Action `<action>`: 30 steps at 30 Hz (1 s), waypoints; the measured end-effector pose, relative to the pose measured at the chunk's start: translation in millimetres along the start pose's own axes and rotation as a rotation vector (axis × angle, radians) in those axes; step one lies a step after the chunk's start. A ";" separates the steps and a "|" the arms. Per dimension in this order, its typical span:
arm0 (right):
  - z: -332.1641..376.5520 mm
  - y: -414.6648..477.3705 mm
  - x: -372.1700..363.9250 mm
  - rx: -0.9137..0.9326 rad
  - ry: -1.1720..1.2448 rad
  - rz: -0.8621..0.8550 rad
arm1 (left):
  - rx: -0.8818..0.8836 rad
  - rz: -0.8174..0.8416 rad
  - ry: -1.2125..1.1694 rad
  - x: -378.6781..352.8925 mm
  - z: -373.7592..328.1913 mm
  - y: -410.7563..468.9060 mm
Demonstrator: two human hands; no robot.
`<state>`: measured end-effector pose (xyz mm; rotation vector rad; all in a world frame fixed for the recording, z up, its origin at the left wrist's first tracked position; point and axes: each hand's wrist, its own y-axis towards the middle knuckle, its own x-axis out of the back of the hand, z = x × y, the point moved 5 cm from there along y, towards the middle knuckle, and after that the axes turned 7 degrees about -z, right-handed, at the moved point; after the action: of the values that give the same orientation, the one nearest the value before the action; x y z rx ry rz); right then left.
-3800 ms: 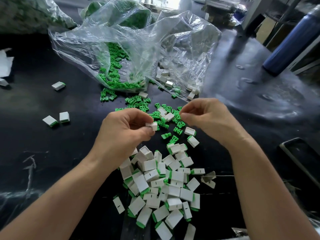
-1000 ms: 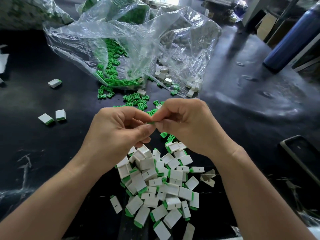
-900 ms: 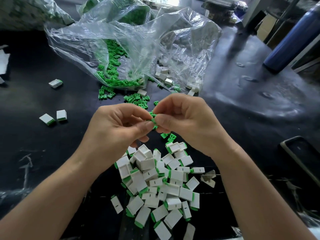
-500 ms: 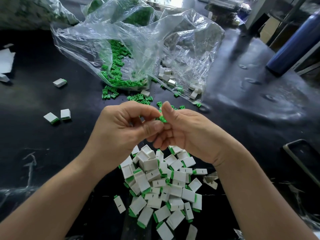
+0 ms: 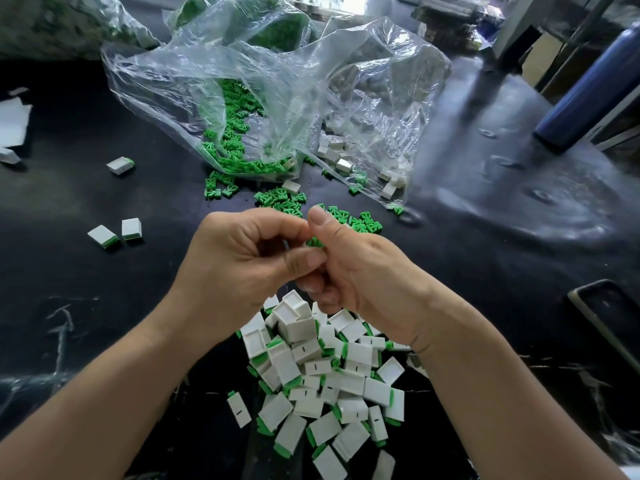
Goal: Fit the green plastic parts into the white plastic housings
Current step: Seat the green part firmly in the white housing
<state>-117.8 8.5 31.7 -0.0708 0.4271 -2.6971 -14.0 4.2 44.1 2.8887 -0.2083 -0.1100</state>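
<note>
My right hand [image 5: 363,271] pinches small green plastic part [image 5: 314,242] against my left hand [image 5: 239,268]; left curled, contents hidden, perhaps housing; white rectangular plastic housings [image 5: 358,353] heaped just below grip.

- No writing, label, brand, number or sign can be read anywhere in the view.
- The white housings [image 5: 316,368] heaped toward the near edge of the bench [image 5: 104,306] each show only a short dark dash on one face. It is not a letter or a digit.
</note>
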 end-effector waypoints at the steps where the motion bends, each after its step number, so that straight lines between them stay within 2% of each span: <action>1: -0.3 -0.1 0.2 -0.006 -0.004 -0.006 | -0.005 0.002 0.009 0.3 -0.2 -0.1; 12: -6.0 0.3 -1.9 -0.028 -0.023 -0.049 | -0.026 0.042 0.067 -1.4 -4.5 -2.0; 16: -3.7 -0.5 -5.2 -0.003 0.097 0.065 | 0.014 -0.009 0.002 1.2 -6.0 0.0; 19: -4.1 1.0 -7.3 -0.020 0.097 0.163 | 0.036 0.004 -0.062 -0.9 -7.4 -0.4; 26: -1.2 -1.5 -8.8 -0.011 0.151 0.254 | 0.081 0.017 -0.044 -0.2 -4.5 -1.7; 30: -1.3 -0.6 -5.1 -0.011 0.180 0.229 | 0.064 -0.004 -0.032 -1.1 -5.5 -1.4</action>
<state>-113.5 11.4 30.7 0.2065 0.4724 -2.4840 -14.5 7.1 49.1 2.9530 -0.2160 -0.1530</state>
